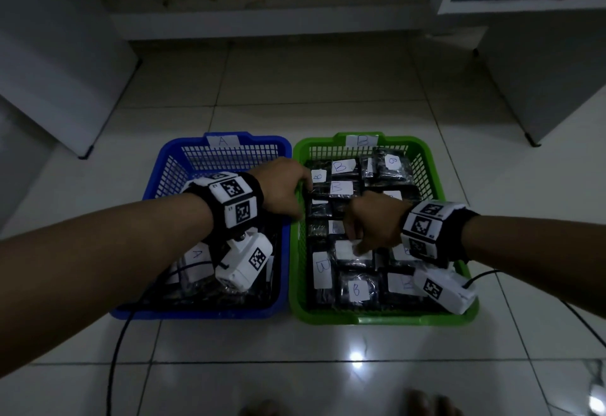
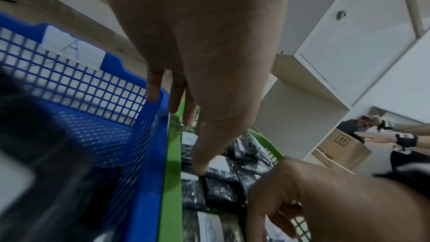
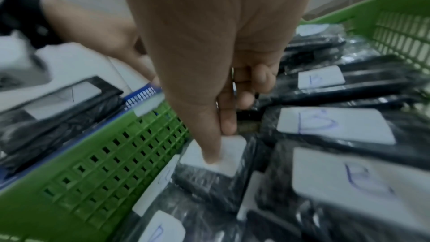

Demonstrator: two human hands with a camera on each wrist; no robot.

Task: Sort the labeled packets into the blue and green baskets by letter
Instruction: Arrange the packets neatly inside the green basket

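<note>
Packet (image 3: pixel 209 170) in green basket (image 3: pixel 97 163) lies under right fingers (image 3: pixel 210 146).

Your two baskets side by side on the floor (image 1: pixel 328 87), touching, A-tagged basket (image 1: pixel 170 166) left, B-tagged basket (image 1: pixel 423 166) right, packets (image 1: pixel 355 289) inside both, cabinets behind.

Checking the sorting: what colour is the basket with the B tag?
Green: the basket tagged B is green mesh plastic, clearest in the head view.
</note>
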